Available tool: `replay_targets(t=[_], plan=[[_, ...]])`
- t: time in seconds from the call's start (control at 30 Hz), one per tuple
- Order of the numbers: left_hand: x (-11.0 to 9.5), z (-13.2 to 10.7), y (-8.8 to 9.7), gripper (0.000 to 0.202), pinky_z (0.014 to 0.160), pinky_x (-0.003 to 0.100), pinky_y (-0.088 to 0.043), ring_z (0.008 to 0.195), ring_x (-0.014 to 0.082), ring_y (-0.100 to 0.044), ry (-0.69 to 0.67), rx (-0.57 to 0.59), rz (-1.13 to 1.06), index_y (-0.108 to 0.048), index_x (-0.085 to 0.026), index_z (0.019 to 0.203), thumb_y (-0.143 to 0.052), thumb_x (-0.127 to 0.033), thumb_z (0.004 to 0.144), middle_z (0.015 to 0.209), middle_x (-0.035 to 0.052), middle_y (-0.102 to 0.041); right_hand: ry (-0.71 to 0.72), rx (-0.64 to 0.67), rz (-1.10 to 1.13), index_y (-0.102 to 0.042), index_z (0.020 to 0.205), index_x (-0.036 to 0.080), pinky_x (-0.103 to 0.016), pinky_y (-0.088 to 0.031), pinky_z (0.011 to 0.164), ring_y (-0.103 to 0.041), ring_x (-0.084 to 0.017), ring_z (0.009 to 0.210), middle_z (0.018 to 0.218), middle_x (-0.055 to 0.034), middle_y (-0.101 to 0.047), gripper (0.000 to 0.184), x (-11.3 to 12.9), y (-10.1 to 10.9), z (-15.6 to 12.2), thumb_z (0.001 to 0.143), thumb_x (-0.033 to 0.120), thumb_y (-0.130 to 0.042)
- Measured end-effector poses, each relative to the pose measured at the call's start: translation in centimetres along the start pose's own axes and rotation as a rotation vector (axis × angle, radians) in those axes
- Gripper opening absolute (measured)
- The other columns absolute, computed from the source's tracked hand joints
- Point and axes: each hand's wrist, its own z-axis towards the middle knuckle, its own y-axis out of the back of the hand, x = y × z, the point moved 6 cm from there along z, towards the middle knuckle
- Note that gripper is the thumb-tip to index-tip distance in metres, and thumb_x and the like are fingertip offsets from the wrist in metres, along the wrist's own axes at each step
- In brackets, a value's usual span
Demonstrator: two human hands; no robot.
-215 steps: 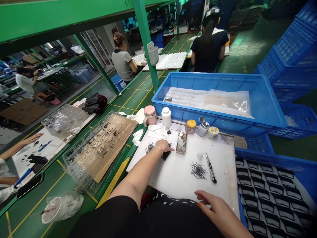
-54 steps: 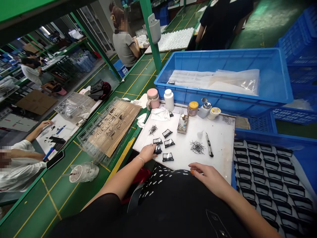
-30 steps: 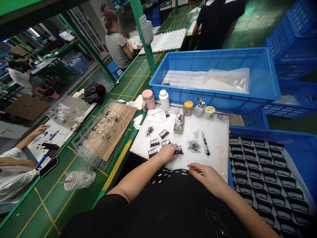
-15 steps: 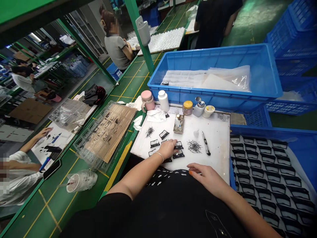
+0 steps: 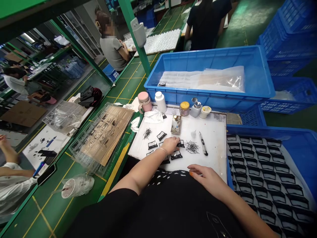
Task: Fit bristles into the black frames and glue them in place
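The left hand (image 5: 170, 145) has its fingertips on a black frame piece (image 5: 181, 143), but whether they pinch it or only touch it I cannot tell. The right hand (image 5: 203, 177) has its fingers loosely spread at the near edge of the white board (image 5: 214, 145). The touched piece lies on the board, just left of a pile of black strands (image 5: 192, 147); a cutter knife (image 5: 203, 143) lies beyond that on the right. Other frame pieces (image 5: 161, 135) lie around the left hand, which partly covers 1 of them. Just past the knuckles sits a small box of bottles (image 5: 176, 125), with a 2nd strand pile (image 5: 147, 133) and crumpled tissue (image 5: 153, 116) to its left.

Along the far edge stand a pink mug (image 5: 145, 101), a white bottle (image 5: 160, 102), a yellow-lidded jar (image 5: 184, 108), a metal-capped dispenser (image 5: 195, 109) and a small tub (image 5: 205, 111), with a large blue bin (image 5: 208, 100) behind. To the right, a blue tray (image 5: 294, 142) holds rows of similar frames. On the green bench at left are a cardboard sheet (image 5: 109, 150) and a bagged cup (image 5: 78, 186).
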Motion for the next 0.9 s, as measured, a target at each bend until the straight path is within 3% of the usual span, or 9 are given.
replay_targets(t=[0.17,0.3,0.47,0.7,0.9], plan=[[2.5,-1.7,1.2,0.049,0.09,0.041,-0.048,0.107,0.0228,-0.057,0.078,-0.112,-0.059,-0.047,-0.018,0.13,-0.055,-0.045,0.089,0.117,0.0092,-0.059,-0.011,0.017,-0.016,-0.064,0.116,0.019,-0.033,-0.048,0.089,-0.062,-0.024,0.106,0.112,-0.0069,-0.068,0.038,0.3,0.0,0.2,0.089,0.039,-0.048],[7.1,-2.3,2.6,0.055,0.088,0.032,-0.047,0.105,0.0223,-0.058,0.239,-0.194,-0.073,-0.046,-0.02,0.129,-0.059,-0.05,0.085,0.113,0.0086,-0.061,-0.016,0.024,-0.021,-0.064,0.116,0.02,-0.033,-0.047,0.09,-0.062,-0.024,0.106,0.113,-0.006,-0.068,0.038,0.3,0.1,0.3,0.089,0.04,-0.047],[12.0,-0.7,4.1,0.06,0.089,0.036,-0.046,0.105,0.0251,-0.058,0.342,-0.216,-0.068,-0.05,-0.017,0.124,-0.058,-0.059,0.081,0.115,0.0115,-0.059,-0.044,0.021,-0.025,-0.064,0.116,0.02,-0.033,-0.047,0.09,-0.061,-0.024,0.107,0.114,-0.0055,-0.068,0.038,-0.3,0.1,0.6,0.089,0.041,-0.047],[13.3,3.4,4.0,0.046,0.089,0.046,-0.048,0.105,0.0243,-0.056,0.245,-0.182,-0.094,-0.052,-0.016,0.123,-0.057,-0.045,0.087,0.119,0.011,-0.056,-0.093,0.011,-0.028,-0.064,0.115,0.02,-0.032,-0.046,0.092,-0.061,-0.023,0.107,0.114,-0.0055,-0.068,0.038,-0.9,0.4,0.8,0.088,0.041,-0.047],[13.6,4.5,3.3,0.04,0.09,0.046,-0.048,0.108,0.0244,-0.055,0.187,-0.244,-0.157,-0.055,-0.016,0.118,-0.059,-0.04,0.087,0.119,0.0106,-0.056,-0.129,-0.011,-0.004,-0.064,0.116,0.022,-0.032,-0.047,0.087,-0.062,-0.024,0.105,0.111,-0.0049,-0.068,0.038,-1.1,0.7,1.0,0.089,0.042,-0.046]])
